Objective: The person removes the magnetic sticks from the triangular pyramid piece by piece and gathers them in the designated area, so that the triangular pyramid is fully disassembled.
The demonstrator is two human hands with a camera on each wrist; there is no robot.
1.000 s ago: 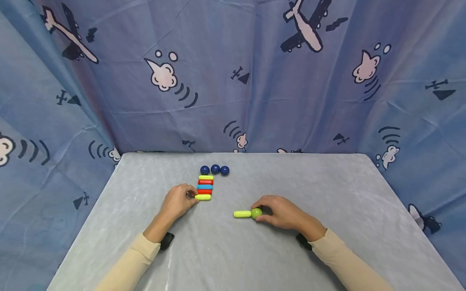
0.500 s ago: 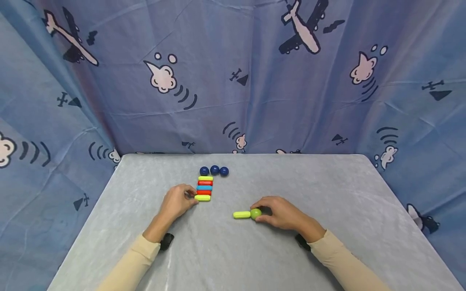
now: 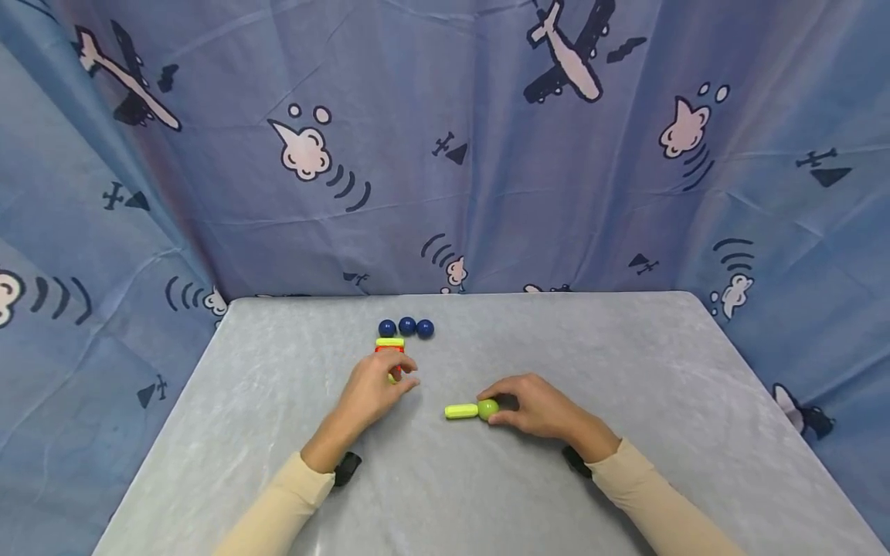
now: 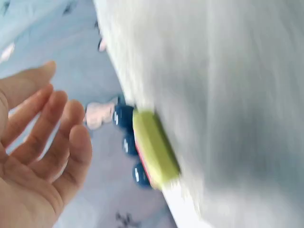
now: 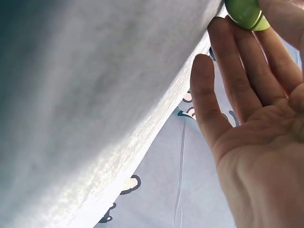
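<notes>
Fingers of the left hand [image 3: 374, 390], loosely spread, have slid from nine o'clock onto the coloured bar stack [image 3: 389, 345], while the right hand [image 3: 538, 405] still pinches the green ball [image 3: 487, 408] joined to its lime bar [image 3: 460, 411].

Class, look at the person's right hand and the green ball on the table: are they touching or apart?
Touching. In the head view the right hand has its fingertips curled round the green ball; the right wrist view shows fingertips pressed on it.
</notes>
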